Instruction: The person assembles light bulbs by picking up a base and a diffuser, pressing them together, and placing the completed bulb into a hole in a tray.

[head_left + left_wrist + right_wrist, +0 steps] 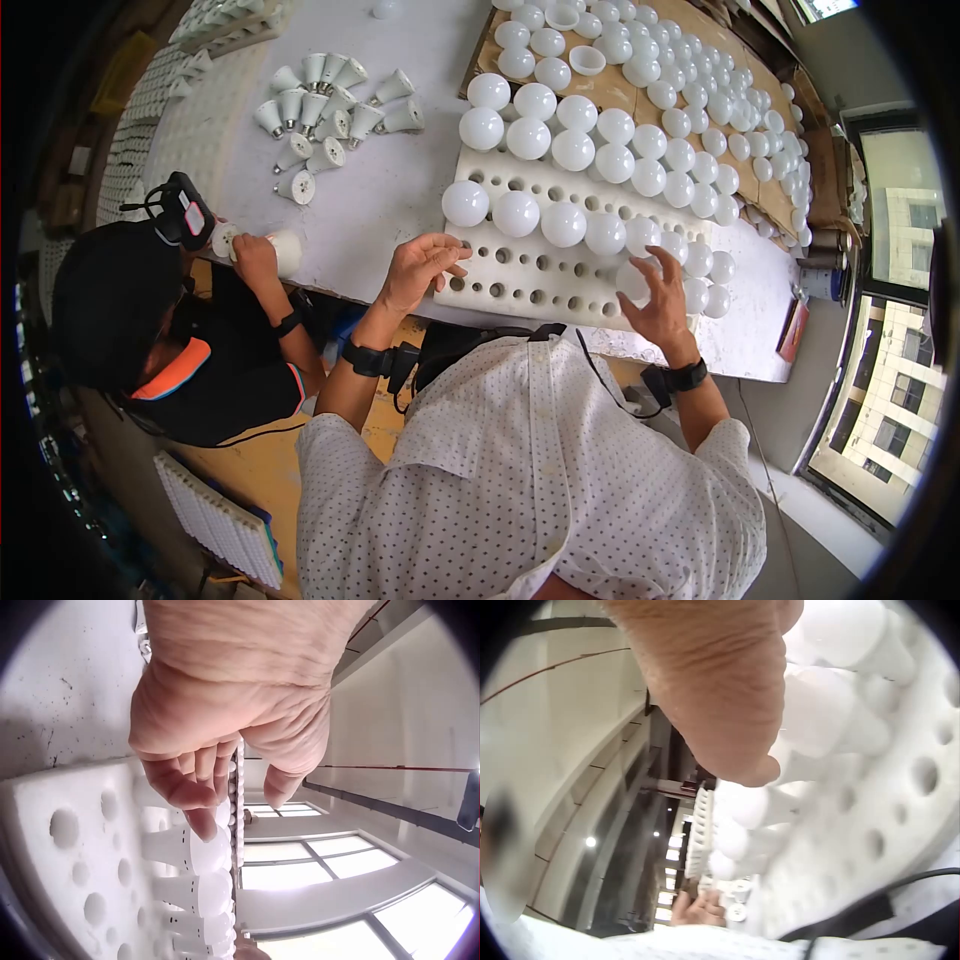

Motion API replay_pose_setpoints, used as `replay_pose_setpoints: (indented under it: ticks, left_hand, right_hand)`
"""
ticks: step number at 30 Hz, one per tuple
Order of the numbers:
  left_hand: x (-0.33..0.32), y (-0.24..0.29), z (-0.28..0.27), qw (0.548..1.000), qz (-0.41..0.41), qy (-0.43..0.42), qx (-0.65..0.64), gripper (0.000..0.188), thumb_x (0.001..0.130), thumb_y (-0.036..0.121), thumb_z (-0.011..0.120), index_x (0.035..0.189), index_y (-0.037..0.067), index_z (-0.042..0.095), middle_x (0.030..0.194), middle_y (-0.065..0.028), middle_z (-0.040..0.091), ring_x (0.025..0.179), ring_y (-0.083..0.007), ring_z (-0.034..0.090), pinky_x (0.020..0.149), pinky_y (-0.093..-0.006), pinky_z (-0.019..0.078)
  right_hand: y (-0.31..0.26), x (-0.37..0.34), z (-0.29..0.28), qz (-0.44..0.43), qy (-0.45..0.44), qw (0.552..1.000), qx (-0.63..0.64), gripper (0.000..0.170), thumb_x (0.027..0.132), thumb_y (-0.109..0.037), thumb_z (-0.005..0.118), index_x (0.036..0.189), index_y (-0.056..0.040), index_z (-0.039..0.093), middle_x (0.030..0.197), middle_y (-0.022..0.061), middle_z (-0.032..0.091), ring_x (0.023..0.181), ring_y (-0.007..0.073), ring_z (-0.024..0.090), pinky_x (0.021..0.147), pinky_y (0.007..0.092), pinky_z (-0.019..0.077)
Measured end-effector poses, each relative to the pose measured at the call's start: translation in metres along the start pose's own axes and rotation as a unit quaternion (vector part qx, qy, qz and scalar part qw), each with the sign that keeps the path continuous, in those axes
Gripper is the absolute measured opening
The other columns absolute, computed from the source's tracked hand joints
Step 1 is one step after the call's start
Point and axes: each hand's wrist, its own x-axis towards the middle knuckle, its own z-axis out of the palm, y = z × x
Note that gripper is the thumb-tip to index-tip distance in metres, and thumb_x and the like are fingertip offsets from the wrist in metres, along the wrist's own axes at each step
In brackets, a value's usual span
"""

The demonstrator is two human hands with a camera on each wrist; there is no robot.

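Observation:
White round-topped bulbs (563, 224) stand in rows in a white foam tray (505, 270) that has many round holes. My right hand (660, 305) is around a bulb (631, 279) near the tray's front right, thumb on one side and fingers on the other. In the right wrist view the thumb side of that hand (720, 697) lies against a bulb (814, 709); its fingertips are mostly hidden. Above the tray's left edge is my left hand (420, 270), fingers loosely bent and holding nothing. The left wrist view has this hand (225, 720) in front of bulbs (206, 851).
Many bulb covers (662, 95) cover a brown board (610, 92) behind the tray. Bulb bases (326, 105) lie in a loose group on the white table (400, 180). At the left, another person (190, 340) in a black cap holds a white part. A window is at the right.

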Motion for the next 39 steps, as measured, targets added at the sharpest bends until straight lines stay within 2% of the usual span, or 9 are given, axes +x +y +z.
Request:
replay_pose_setpoints:
  ticks: [4,8,13,18,24,30,33,37,39]
  left_hand:
    - [0.005,-0.003,-0.006,0.999,0.003,0.050,0.000,0.023,0.086,0.015,0.055,0.103,0.000,0.056,0.096,-0.0159,0.064,0.075,-0.0148,0.064,0.046,-0.0157,0.0416]
    - [0.011,0.000,-0.012,0.971,0.052,0.178,0.153,0.024,0.084,0.010,0.057,0.104,-0.002,0.055,0.097,-0.0151,0.064,0.081,-0.0145,0.062,0.058,-0.0206,0.0466]
    - [0.018,0.021,-0.080,0.797,0.135,0.433,0.399,0.033,0.075,-0.002,0.054,0.108,-0.005,0.050,0.105,-0.0231,0.059,0.096,-0.0330,0.058,0.086,-0.0375,0.0450]
    - [0.044,0.020,-0.155,0.680,0.063,0.497,0.535,0.047,0.069,-0.009,0.052,0.115,-0.006,0.041,0.124,-0.0278,0.043,0.114,-0.0389,0.044,0.098,-0.0396,0.0350]
    - [0.067,0.016,-0.176,0.648,-0.056,0.471,0.596,0.051,0.067,-0.008,0.056,0.115,-0.006,0.040,0.130,-0.0266,0.036,0.118,-0.0394,0.039,0.101,-0.0385,0.0319]
    - [0.069,-0.006,-0.138,0.725,0.008,0.351,0.593,0.042,0.067,-0.006,0.056,0.108,-0.005,0.048,0.119,-0.0219,0.047,0.110,-0.0360,0.046,0.093,-0.0393,0.0383]
    - [0.060,0.000,-0.099,0.718,-0.018,0.243,0.652,0.041,0.066,-0.004,0.059,0.106,-0.004,0.048,0.119,-0.0219,0.048,0.111,-0.0350,0.046,0.092,-0.0397,0.0379]
    - [0.075,-0.027,-0.093,0.628,0.152,0.199,0.737,0.028,0.075,-0.001,0.052,0.102,-0.001,0.049,0.122,-0.0202,0.048,0.113,-0.0331,0.045,0.093,-0.0405,0.0359]
    - [0.081,-0.029,-0.090,0.624,0.166,0.140,0.751,0.021,0.080,0.001,0.045,0.100,0.000,0.049,0.118,-0.0201,0.051,0.113,-0.0322,0.046,0.093,-0.0401,0.0359]
  right_hand:
    - [-0.010,0.073,-0.038,0.004,0.077,0.983,0.164,0.041,0.067,0.000,0.068,0.105,-0.0058,0.056,0.109,0.0126,0.052,0.089,0.0244,0.056,0.074,0.0314,0.0472]
    - [0.013,0.185,-0.033,0.004,0.026,0.997,0.076,0.034,0.077,-0.011,0.063,0.110,-0.0068,0.055,0.101,0.0114,0.059,0.079,0.0222,0.062,0.067,0.0321,0.0489]
    - [0.068,0.284,0.012,0.074,-0.116,0.982,-0.131,0.050,0.078,-0.023,0.059,0.126,-0.0162,0.044,0.101,0.0184,0.061,0.095,0.0357,0.057,0.081,0.0427,0.0459]
    - [0.107,0.319,0.053,0.064,-0.121,0.987,-0.089,0.041,0.078,-0.026,0.059,0.115,-0.0100,0.054,0.097,0.0192,0.062,0.093,0.0360,0.058,0.080,0.0412,0.0460]
    - [0.103,0.298,0.046,0.087,-0.043,0.995,-0.027,0.034,0.077,-0.028,0.061,0.098,-0.0006,0.059,0.092,0.0202,0.063,0.088,0.0352,0.060,0.078,0.0392,0.0461]
    - [0.107,0.215,-0.005,0.149,0.035,0.980,0.130,0.037,0.077,-0.024,0.065,0.101,0.0012,0.052,0.095,0.0155,0.059,0.090,0.0254,0.059,0.079,0.0327,0.0461]
    - [0.084,0.166,-0.019,0.109,0.120,0.943,0.292,0.049,0.073,-0.013,0.069,0.114,-0.0018,0.045,0.111,0.0142,0.051,0.101,0.0241,0.053,0.083,0.0326,0.0457]
    - [0.047,0.112,-0.032,0.122,0.154,0.875,0.443,0.073,0.067,-0.003,0.069,0.130,-0.0016,0.032,0.123,0.0146,0.042,0.110,0.0220,0.046,0.084,0.0320,0.0467]
    - [0.046,0.088,-0.029,0.146,0.101,0.777,0.604,0.076,0.068,-0.008,0.069,0.133,-0.0025,0.030,0.118,0.0112,0.046,0.107,0.0198,0.048,0.082,0.0301,0.0471]
